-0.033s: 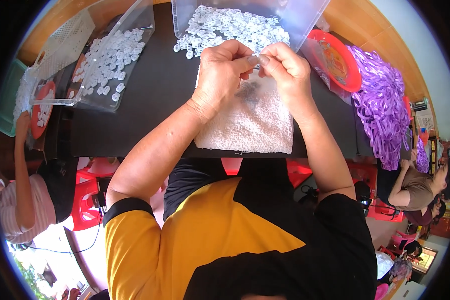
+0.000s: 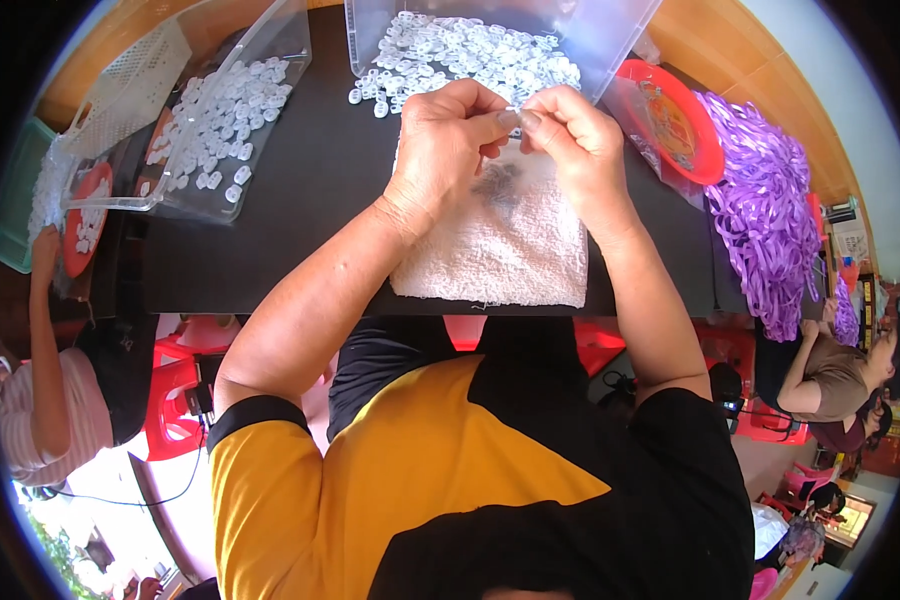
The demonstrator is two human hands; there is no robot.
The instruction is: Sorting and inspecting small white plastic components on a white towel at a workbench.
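My left hand [image 2: 448, 140] and my right hand [image 2: 573, 137] meet fingertip to fingertip above the far end of a white towel [image 2: 490, 255]. Between the fingertips is a small white plastic piece [image 2: 515, 112], mostly hidden by the thumbs. Both hands are closed in a pinch on it. Just beyond them, a clear plastic bin [image 2: 610, 60] lies with its open side toward me. Loose white plastic pieces [image 2: 470, 55] with holes fill it and spill onto the dark table [image 2: 300, 220]. A small greyish patch marks the towel below my fingers.
At the left, another clear bin [image 2: 232, 205] holds more white pieces, with a white basket [image 2: 135, 85] behind it. On the right stand a red basin [image 2: 705, 130] and a heap of purple ribbons [image 2: 765, 210]. Other people sit at both sides.
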